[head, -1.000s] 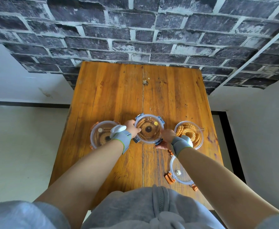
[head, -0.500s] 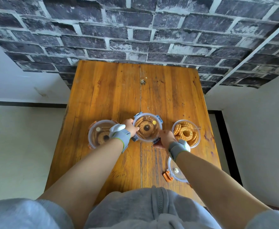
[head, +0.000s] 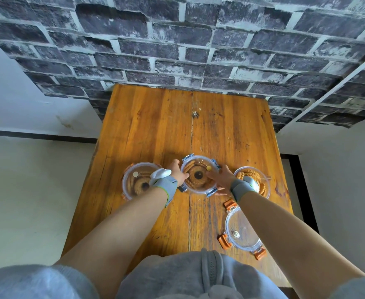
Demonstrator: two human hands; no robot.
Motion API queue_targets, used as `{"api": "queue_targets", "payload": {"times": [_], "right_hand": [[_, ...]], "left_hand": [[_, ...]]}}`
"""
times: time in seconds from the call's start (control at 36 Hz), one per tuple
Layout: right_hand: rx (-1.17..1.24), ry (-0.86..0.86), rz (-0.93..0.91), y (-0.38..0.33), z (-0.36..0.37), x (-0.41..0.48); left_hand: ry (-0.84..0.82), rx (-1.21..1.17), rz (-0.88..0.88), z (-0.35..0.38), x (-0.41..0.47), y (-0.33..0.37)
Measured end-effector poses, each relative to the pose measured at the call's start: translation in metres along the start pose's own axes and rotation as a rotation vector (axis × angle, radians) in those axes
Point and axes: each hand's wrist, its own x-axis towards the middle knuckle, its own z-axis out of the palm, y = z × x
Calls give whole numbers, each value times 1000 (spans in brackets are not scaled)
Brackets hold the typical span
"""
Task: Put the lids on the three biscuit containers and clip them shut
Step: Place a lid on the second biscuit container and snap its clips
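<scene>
Three round clear biscuit containers stand in a row on the wooden table (head: 147, 126). The left container (head: 137, 181) wears a lid with orange clips. The middle container (head: 198, 175) wears a lid with blue clips. My left hand (head: 178, 172) rests against its left rim. My right hand (head: 219, 178) lies on its right side, fingers over the lid and thumb at the near-right clip. The right container (head: 255, 176) stands uncovered, biscuits showing, partly hidden by my right wrist. A loose clear lid with orange clips (head: 240, 230) lies near the front edge, under my right forearm.
A dark brick-pattern wall (head: 177, 50) rises behind the table's far edge. A small dark speck (head: 195, 114) sits on the far half of the tabletop. Pale floor lies on both sides of the table.
My right hand has moved from the near-right clip up onto the right side of the middle lid. The left hand stays at the lid's left rim. The camera has tilted slightly.
</scene>
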Motion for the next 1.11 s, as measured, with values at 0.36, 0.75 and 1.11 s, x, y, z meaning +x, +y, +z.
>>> {"api": "queue_targets", "payload": {"times": [0.36, 0.75, 1.11], "right_hand": [[55, -11, 27, 1, -4, 12], [19, -67, 31, 0, -8, 15], [-67, -52, -11, 0, -8, 9]], "left_hand": [[-50, 193, 126, -1, 13, 8], [-211, 291, 146, -22, 22, 17], [-63, 374, 110, -13, 13, 15]]}}
